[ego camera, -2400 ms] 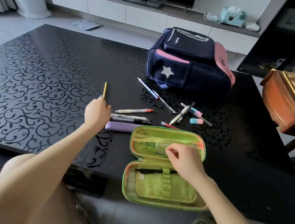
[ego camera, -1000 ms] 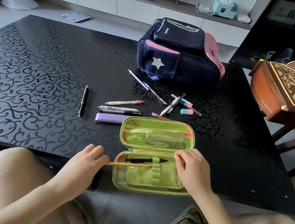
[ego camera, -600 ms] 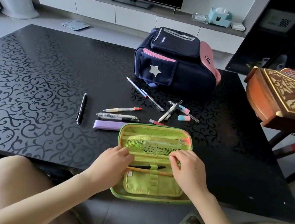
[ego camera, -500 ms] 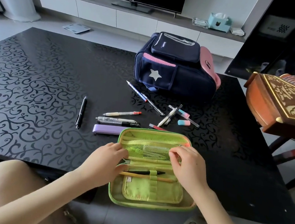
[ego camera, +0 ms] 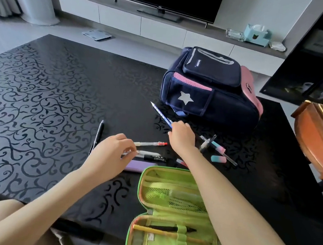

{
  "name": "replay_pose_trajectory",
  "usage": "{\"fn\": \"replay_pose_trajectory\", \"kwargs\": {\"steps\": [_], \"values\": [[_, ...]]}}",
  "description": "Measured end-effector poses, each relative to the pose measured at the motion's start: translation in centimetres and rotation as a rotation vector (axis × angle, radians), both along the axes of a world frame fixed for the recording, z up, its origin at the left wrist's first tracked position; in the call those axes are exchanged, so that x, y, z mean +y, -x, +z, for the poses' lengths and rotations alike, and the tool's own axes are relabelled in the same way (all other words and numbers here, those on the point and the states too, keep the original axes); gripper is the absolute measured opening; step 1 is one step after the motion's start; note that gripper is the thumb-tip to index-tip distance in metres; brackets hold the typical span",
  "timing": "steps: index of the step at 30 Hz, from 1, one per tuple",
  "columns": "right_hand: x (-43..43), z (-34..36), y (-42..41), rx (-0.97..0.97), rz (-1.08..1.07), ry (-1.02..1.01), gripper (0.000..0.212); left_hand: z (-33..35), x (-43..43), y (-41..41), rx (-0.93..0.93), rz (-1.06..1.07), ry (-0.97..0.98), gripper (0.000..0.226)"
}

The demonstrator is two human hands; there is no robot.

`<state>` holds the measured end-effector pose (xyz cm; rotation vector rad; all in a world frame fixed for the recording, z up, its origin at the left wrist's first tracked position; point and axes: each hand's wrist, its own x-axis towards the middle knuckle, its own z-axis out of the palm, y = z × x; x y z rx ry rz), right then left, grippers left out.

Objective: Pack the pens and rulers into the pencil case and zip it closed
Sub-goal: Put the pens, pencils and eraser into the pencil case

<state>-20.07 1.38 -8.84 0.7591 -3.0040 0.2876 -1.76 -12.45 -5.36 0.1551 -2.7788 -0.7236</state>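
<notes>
Both gone from the green fabric pencil case (ego camera: 141, 182): beyond it, the right hand (ego camera: 182, 138) pinches a stiff, light blue striped pencil (ego camera: 160, 114), the left hand (ego camera: 110, 154) a slick clear pen (ego camera: 149, 153).

Green pencil case (ego camera: 141, 182) lies open at the near edge of the table (ego camera: 37, 108), with a black pen (ego camera: 166, 228) and a yellow pencil (ego camera: 156, 231) lodged in its loops. Right hand (ego camera: 181, 136) curls its fingers round the lower end of a blue pencil (ego camera: 160, 114) near the backpack (ego camera: 210, 91). Left hand (ego camera: 111, 153) meets the end of a clear pen (ego camera: 149, 153); grasp undetermined.
</notes>
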Motion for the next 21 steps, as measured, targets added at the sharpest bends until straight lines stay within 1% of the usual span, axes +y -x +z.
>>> {"fn": "replay_pose_trajectory", "kwargs": {"steps": [3,5,8,10,12,15,16,17,19,20,21], "values": [[-2.6,-1.0,2.3,0.039,-0.027,-0.148,0.025,-0.8,-1.0,0.7,-0.011,0.019,0.009,0.010],[-3.5,-1.8,3.3,0.035,-0.059,-0.207,0.026,-1.3,-1.5,1.1,-0.019,0.029,0.007,0.011],[-3.9,-2.4,3.8,-0.009,-0.139,-0.185,0.030,-1.9,-1.9,1.5,-0.028,0.042,-0.014,0.011],[-4.2,-1.8,3.3,-0.043,-0.163,-0.144,0.026,-2.2,-2.1,1.7,-0.044,0.073,-0.042,0.012],[-4.0,-0.8,1.5,-0.109,-0.168,0.000,0.019,-2.3,-1.9,1.8,-0.061,0.101,-0.104,0.012],[-2.6,0.5,-3.9,-0.296,-0.093,0.387,0.026,-1.9,-0.8,2.1,-0.078,0.179,-0.217,0.019],[-1.8,0.8,-6.3,-0.363,-0.054,0.508,0.023,-1.6,-0.2,2.1,-0.070,0.210,-0.289,0.022],[-1.0,1.0,-8.7,-0.419,-0.013,0.596,0.018,-1.4,0.4,2.1,-0.048,0.237,-0.406,0.022],[0.7,1.4,-13.1,-0.481,0.033,0.715,0.012,-0.4,2.3,1.8,0.026,0.262,-0.717,0.014],[1.6,1.4,-14.7,-0.496,0.045,0.744,0.012,0.0,3.4,1.4,0.062,0.266,-0.837,0.015],[2.5,1.4,-15.9,-0.503,0.060,0.755,0.013,0.3,4.4,0.9,0.087,0.249,-0.898,0.016]]}}
